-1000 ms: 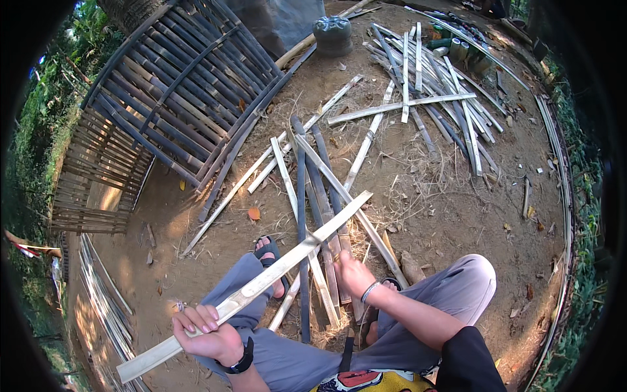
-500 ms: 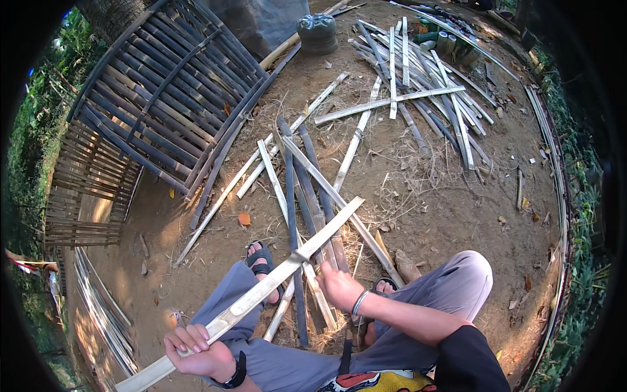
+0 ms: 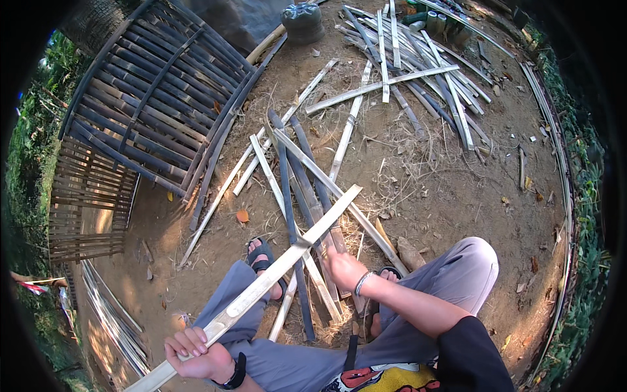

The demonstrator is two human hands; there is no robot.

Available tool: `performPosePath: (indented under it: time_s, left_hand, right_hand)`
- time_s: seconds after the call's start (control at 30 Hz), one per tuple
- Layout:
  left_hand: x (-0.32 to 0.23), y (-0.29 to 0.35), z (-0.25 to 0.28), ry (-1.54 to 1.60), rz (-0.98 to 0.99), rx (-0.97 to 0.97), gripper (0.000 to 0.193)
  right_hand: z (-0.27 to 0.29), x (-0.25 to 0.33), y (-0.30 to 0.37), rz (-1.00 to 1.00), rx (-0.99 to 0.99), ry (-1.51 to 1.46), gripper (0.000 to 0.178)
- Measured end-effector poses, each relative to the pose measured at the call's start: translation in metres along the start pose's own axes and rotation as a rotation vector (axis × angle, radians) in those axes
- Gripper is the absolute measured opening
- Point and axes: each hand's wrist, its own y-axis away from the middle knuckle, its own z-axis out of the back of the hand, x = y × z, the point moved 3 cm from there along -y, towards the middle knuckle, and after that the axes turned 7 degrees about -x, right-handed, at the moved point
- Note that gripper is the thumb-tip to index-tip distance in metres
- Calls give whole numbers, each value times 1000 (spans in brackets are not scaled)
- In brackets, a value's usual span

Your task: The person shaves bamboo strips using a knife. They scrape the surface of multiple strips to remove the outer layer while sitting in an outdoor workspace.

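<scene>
A long, pale split-bamboo strip [image 3: 261, 286] slants across my lap, its far end raised over the ground. My left hand [image 3: 197, 353] is closed round its lower part, fingers over the top and thumb along its face. Beside the upper half of the strip, my right hand [image 3: 345, 269] is closed on a knife; only a grey bit of blade [image 3: 304, 242] shows against the strip, and the handle is mostly hidden in the slightly blurred fist. Below the strip, dark and pale bamboo slats [image 3: 292, 228] lie crossed between my sandalled feet.
A bamboo slatted frame [image 3: 157, 91] leans at the upper left, next to a lighter lattice [image 3: 88, 202]. Loose bamboo strips [image 3: 418, 78] are heaped at the far right. A dark, rounded plastic container [image 3: 302, 25] stands at the back. Thin strips [image 3: 114, 320] lie at the lower left.
The view has shifted slightly, so the ground things sit a little higher. The blade has moved slightly along the strip toward its far end; both hands keep their hold.
</scene>
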Motion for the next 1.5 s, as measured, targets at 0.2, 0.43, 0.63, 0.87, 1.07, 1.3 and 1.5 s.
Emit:
performPosePath:
  time_s: [0.2,0.43,0.63,0.87,1.07,1.3,1.5]
  left_hand:
    - [-5,2,1,-18,-44,-16,36]
    - [0,-3,2,-37,-2,-27,37]
    - [1,-2,-1,-30,-20,-64,38]
    - [-4,7,-12,-49,-63,-81,38]
    - [-1,-2,0,-48,-24,-34,37]
    - [1,-7,1,-39,7,-53,37]
    - [-2,-8,8,7,-22,-52,38]
  right_hand:
    - [4,39,18,89,51,-114,30]
    - [-3,2,0,-86,30,-105,35]
    - [-1,8,5,-21,7,-75,34]
    - [9,43,19,63,119,-102,36]
    - [3,-18,-8,-33,-49,-107,33]
    - [-2,-19,-12,58,-51,-58,34]
    - [2,41,17,191,96,-47,34]
